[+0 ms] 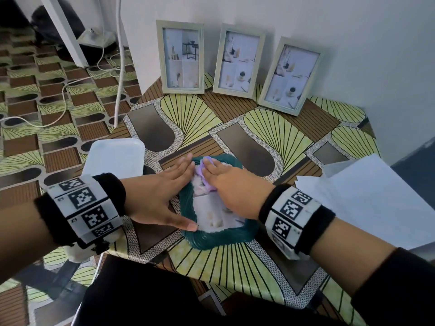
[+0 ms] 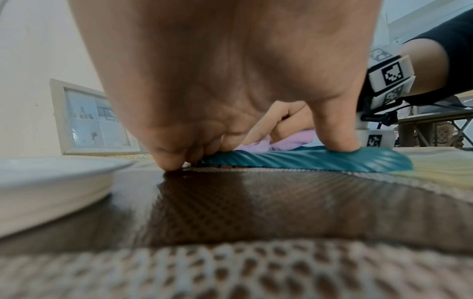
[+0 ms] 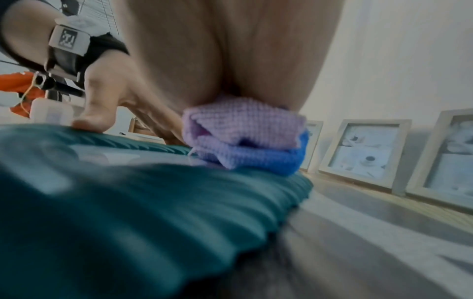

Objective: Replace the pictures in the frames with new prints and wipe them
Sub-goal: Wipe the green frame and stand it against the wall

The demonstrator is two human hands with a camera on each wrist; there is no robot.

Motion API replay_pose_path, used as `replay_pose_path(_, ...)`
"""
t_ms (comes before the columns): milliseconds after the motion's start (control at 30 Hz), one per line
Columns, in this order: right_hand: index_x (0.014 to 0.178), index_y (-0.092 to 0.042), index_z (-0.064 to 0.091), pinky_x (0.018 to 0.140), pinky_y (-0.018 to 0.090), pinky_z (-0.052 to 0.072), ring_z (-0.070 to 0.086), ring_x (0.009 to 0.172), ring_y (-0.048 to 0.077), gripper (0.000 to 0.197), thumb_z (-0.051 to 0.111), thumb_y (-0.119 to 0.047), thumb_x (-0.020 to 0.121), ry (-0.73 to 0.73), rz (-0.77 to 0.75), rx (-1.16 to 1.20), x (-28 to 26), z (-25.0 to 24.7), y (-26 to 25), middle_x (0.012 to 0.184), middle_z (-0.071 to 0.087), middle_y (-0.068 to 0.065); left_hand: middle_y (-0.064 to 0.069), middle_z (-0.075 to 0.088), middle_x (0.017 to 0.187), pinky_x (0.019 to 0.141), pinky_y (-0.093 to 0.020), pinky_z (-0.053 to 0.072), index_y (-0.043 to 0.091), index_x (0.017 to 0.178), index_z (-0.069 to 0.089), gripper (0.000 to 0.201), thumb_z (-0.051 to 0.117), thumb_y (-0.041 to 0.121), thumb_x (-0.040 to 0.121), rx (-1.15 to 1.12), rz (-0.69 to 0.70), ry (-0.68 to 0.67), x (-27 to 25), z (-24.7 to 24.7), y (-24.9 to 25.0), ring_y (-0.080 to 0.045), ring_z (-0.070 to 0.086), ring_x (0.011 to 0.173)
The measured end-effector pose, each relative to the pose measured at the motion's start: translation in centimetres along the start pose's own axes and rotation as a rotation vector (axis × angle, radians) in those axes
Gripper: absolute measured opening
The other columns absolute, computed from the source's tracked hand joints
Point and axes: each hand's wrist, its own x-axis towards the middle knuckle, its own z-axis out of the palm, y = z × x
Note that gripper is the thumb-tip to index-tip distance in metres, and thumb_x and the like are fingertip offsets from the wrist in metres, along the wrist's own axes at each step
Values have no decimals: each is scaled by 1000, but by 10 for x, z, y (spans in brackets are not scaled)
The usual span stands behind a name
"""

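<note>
While the teal frame [image 1: 220,238] lies flat on the patterned table [image 1: 235,267], we see the left hand [image 1: 153,196] with straight, spread fingers bracing its left edge, and the right hand [image 1: 231,187] pressing a folded lilac cloth [image 1: 204,177] on its glass with flat fingers.

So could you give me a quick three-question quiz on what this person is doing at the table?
1. True or false: the teal frame stands against the wall.
2. What does the right hand press on the glass? A sponge, B lilac cloth, C brush.
3. How many pale frames lean on the wall?

Key: 1 false, it lies flat, steadied by the left hand. 2 B. 3 three.
</note>
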Motion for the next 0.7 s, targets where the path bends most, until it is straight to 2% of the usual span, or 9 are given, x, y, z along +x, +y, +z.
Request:
replay_pose_path(67, 155, -3, -5, 122, 34, 8, -8, 152, 23, 68, 37, -7, 102, -16, -34, -21, 3, -3, -7, 164, -11, 14, 7, -47, 148, 111, -17, -14, 20, 143, -36, 129, 44, 89, 67, -15, 5, 8, 0, 1, -1, -2, -35, 139)
replay_pose_path(133, 154, -2, -3, 121, 31, 4, -8, 152, 23, 72, 44, -14, 102, -32, -68, -22, 3, -8, -15, 164, -9, 14, 8, -47, 148, 112, -17, -13, 20, 143, -35, 130, 45, 89, 67, -26, 8, 14, 0, 1, -1, -2, -35, 139)
replay_pose_path(200, 154, -1, -2, 121, 31, 5, -7, 152, 23, 76, 49, -16, 100, -29, -95, -29, -2, -11, -21, 164, -7, 15, 8, -47, 148, 112, -16, -12, 20, 144, -34, 129, 45, 88, 68, -25, 9, 22, 0, 2, -1, -1, -34, 139)
replay_pose_path(333, 153, 3, -5, 119, 29, -3, -7, 151, 25, 66, 35, -20, 105, -48, -179, -117, -18, -2, -27, 164, -6, 17, 7, -46, 149, 112, -16, -13, 18, 145, -32, 130, 47, 87, 69, -26, 8, 31, 0, 3, -1, -1, -34, 139)
replay_pose_path(400, 153, 3, 3, 121, 31, -2, -5, 151, 27, 59, 33, -14, 105, -51, -251, -117, -32, 9, -28, 164, -2, 17, 5, -46, 149, 111, -16, -14, 17, 145, -33, 130, 47, 87, 69, -21, 4, 26, 0, 2, 0, -2, -34, 139)
replay_pose_path(467, 154, -1, 14, 120, 30, -2, -1, 151, 24, 55, 31, -4, 102, -32, -260, -26, -47, 15, -26, 165, 3, 13, 5, -45, 149, 111, -17, -14, 17, 146, -32, 132, 46, 88, 67, -21, -4, 18, -1, 1, 1, -2, -33, 139)
replay_pose_path(567, 155, -4, 4, 109, 16, -22, -5, 152, 19, 59, 28, -6, 101, -77, -269, -99, -57, 24, -22, 164, -5, 12, 4, -45, 150, 112, -19, -12, 17, 147, -32, 133, 45, 89, 65, -11, -8, 17, -1, 0, 2, -3, -32, 139)
replay_pose_path(600, 155, -4, 4, 107, 14, -24, -5, 152, 20, 59, 28, -7, 101, -92, -245, -84, -56, 27, -21, 164, -6, 13, 5, -44, 150, 112, -19, -11, 17, 147, -32, 133, 45, 89, 65, -9, -9, 20, -1, 1, 2, -3, -31, 139)
replay_pose_path(700, 156, -10, 3, 121, 25, -8, -5, 152, 19, 60, 28, -7, 101, -73, -165, -54, -61, 40, -13, 165, -7, 8, 5, -43, 151, 113, -20, -10, 18, 148, -31, 133, 46, 88, 66, -10, -9, 26, -2, 1, 2, -3, -30, 140)
